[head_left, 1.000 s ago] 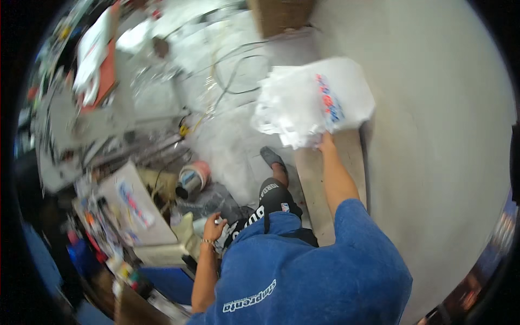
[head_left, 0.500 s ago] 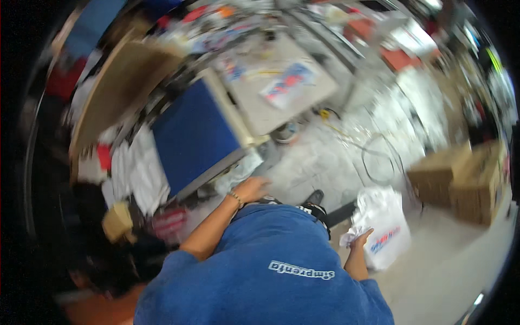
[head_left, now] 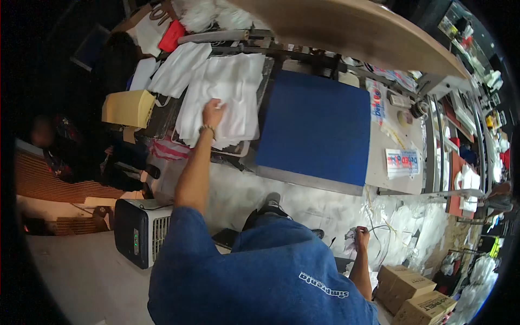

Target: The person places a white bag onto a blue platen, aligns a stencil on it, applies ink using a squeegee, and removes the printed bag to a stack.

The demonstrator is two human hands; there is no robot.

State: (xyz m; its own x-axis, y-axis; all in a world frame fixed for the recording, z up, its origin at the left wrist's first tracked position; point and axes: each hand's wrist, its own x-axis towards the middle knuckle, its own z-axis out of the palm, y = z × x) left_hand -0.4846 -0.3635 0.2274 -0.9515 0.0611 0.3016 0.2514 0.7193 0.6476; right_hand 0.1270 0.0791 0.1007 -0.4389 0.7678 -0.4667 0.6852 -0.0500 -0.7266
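Note:
My left hand (head_left: 214, 112) rests on a stack of white plastic bags (head_left: 233, 81) at the back left. Its fingers are slightly bent and look apart on the top layer. Low on the right, my right hand (head_left: 362, 236) is closed around the bunched end of a white bag (head_left: 351, 241). The rest of that bag hangs down, mostly hidden behind my right forearm. To the right of the stack lies a flat blue platen (head_left: 319, 127) of a machine.
A beige board (head_left: 357, 27) overhangs the platen. Printed white bags (head_left: 402, 162) lie on the side table. Cardboard boxes (head_left: 403, 284) stand low right. An appliance with a grille (head_left: 135, 233) stands on the floor at left. Another person (head_left: 81, 146) is at far left.
I have turned left toward the blue platen and the white stack. My left hand has reached out from beside my body onto the stack. My right hand still holds the bag.

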